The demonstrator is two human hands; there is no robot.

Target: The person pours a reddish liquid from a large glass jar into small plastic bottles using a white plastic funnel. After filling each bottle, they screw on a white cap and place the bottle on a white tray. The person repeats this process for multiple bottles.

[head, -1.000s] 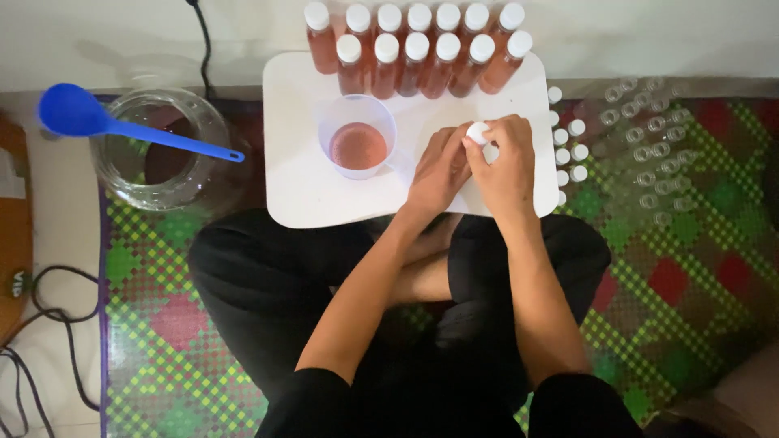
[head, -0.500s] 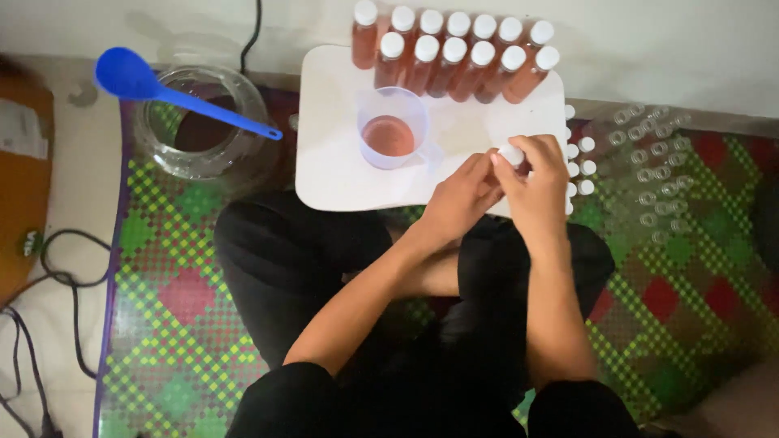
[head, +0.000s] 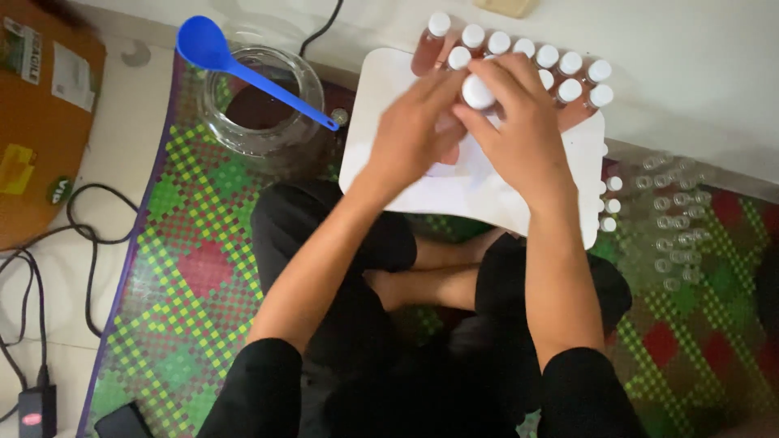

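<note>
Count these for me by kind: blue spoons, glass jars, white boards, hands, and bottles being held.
Blue spoon: 1
Glass jar: 1
White board: 1
Left hand: 1
Right hand: 1
Held bottle: 1
Total: 6

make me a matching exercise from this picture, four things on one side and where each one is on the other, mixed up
Things:
1. blue plastic spoon
2. small white-capped bottle
3. black power adapter
4. empty clear glass vials

Places:
A. between both hands, over the white board
B. bottom left corner of the floor
C. lying across the round glass jar
D. on the mat, right of the board

Pairs: 1-C, 2-A, 3-B, 4-D
</note>
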